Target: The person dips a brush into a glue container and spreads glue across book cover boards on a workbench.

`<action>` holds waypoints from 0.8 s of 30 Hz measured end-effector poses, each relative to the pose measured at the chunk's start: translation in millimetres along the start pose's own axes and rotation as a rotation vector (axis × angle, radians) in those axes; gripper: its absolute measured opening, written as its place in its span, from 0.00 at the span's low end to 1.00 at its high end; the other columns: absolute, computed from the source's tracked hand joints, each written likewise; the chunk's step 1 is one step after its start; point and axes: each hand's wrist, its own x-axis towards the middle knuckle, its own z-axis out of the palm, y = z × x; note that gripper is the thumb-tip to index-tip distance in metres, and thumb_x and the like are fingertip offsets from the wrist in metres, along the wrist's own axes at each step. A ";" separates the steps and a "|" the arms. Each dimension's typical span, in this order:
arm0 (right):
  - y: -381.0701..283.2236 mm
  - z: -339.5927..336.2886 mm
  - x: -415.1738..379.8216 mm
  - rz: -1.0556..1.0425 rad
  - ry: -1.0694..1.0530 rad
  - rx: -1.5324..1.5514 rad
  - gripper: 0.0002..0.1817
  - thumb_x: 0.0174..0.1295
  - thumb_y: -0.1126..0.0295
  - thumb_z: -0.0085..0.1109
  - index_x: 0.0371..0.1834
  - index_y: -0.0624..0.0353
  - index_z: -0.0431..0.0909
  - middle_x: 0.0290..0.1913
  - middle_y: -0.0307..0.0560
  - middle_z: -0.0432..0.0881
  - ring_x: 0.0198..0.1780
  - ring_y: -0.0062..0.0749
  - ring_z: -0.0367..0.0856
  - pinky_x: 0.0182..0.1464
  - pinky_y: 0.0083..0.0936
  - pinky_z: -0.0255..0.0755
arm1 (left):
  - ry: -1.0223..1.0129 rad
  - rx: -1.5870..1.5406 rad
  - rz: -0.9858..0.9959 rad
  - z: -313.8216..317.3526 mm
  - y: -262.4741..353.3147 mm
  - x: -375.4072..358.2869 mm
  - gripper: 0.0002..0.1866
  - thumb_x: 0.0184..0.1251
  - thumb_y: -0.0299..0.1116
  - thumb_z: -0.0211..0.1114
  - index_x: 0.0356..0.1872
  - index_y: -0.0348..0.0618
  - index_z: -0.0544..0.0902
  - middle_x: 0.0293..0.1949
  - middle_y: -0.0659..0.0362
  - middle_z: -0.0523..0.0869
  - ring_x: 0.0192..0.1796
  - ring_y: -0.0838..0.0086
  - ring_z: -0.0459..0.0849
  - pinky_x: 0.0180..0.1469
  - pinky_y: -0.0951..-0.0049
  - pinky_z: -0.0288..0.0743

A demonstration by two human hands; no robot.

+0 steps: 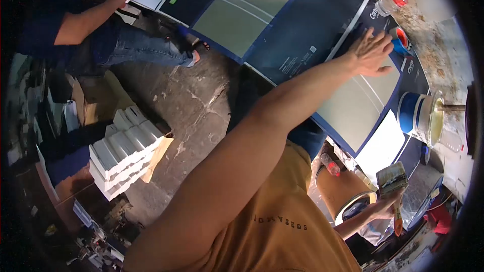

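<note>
My left hand (372, 53) reaches across the table with its fingers spread, over the upper edge of a grey-green board panel (353, 113) bordered in dark blue. A blue and orange tape roll (401, 41) sits right beside its fingertips. Low on the right, my right hand (390, 204) grips a wide flat paintbrush (392, 179), bristles pointing up and the orange handle end (398, 225) down. A white sheet (385, 146) lies on the table between the panel and the brush.
A blue-and-white bucket (411, 113) with pale contents stands at the table's right edge, near a red-capped bottle (396, 1). A second grey-green panel (247, 10) lies farther left. Another person (91, 35) works at the upper left; stacked white blocks (126, 146) stand on the floor.
</note>
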 end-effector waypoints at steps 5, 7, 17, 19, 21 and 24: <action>9.3 10.3 7.5 -0.107 -0.032 0.013 0.25 0.59 0.57 0.73 0.42 0.71 0.79 0.44 0.55 0.83 0.43 0.40 0.83 0.44 0.41 0.81 | -0.042 -0.020 -0.006 -2.9 2.4 0.9 0.35 0.63 0.61 0.58 0.55 0.36 0.77 0.61 0.47 0.73 0.67 0.57 0.68 0.66 0.46 0.57; 22.4 4.7 11.1 -0.105 -0.049 -0.004 0.28 0.58 0.56 0.74 0.45 0.72 0.77 0.45 0.57 0.82 0.44 0.42 0.82 0.45 0.42 0.83 | -0.042 -0.002 0.009 -1.4 3.4 -1.3 0.37 0.64 0.62 0.56 0.59 0.36 0.76 0.64 0.47 0.72 0.68 0.58 0.67 0.67 0.43 0.57; -6.0 10.8 9.2 0.017 -0.054 -0.009 0.25 0.58 0.56 0.73 0.38 0.73 0.79 0.43 0.57 0.85 0.45 0.41 0.84 0.50 0.42 0.80 | 0.041 -0.061 -0.064 60.6 1.5 -6.9 0.43 0.65 0.65 0.54 0.66 0.34 0.71 0.67 0.44 0.71 0.74 0.53 0.63 0.75 0.39 0.46; -4.7 10.9 11.5 0.003 -0.047 -0.004 0.25 0.58 0.56 0.73 0.38 0.73 0.79 0.44 0.57 0.85 0.45 0.41 0.84 0.51 0.42 0.80 | 0.045 -0.075 -0.088 63.2 2.0 -8.5 0.44 0.64 0.66 0.54 0.66 0.34 0.71 0.67 0.44 0.71 0.74 0.53 0.63 0.75 0.39 0.46; -2.9 12.4 12.3 -0.002 -0.043 -0.002 0.25 0.58 0.56 0.73 0.38 0.73 0.79 0.44 0.58 0.85 0.45 0.41 0.84 0.51 0.42 0.81 | 0.043 -0.087 -0.104 64.2 1.9 -9.5 0.44 0.64 0.66 0.54 0.66 0.33 0.71 0.67 0.44 0.71 0.74 0.53 0.63 0.76 0.39 0.46; -1.1 13.9 13.9 -0.009 -0.046 0.001 0.25 0.58 0.57 0.73 0.39 0.73 0.79 0.44 0.58 0.84 0.46 0.41 0.84 0.51 0.42 0.81 | 0.038 -0.104 -0.129 65.5 2.8 -11.8 0.45 0.63 0.66 0.55 0.66 0.33 0.70 0.67 0.44 0.71 0.74 0.53 0.63 0.76 0.39 0.46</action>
